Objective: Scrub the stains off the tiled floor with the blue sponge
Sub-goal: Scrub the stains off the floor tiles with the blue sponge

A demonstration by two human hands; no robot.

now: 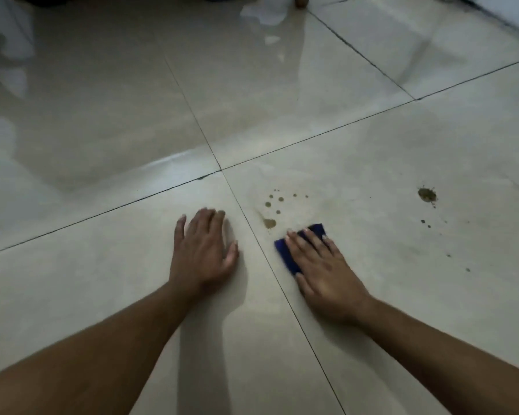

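— Your forearms are reaching in from the near edge; your left hand [203, 250] is lying flat, fingers straight, bracing on the tiled floor [372, 163], holding nothing.

— And my right?

— Your right hand [321, 268] is pressing the blue sponge [285, 253] under straight fingers, just beside the nearest stains [269, 223]. You're risking smearing them, or slipping on glossy tile if it's wet.
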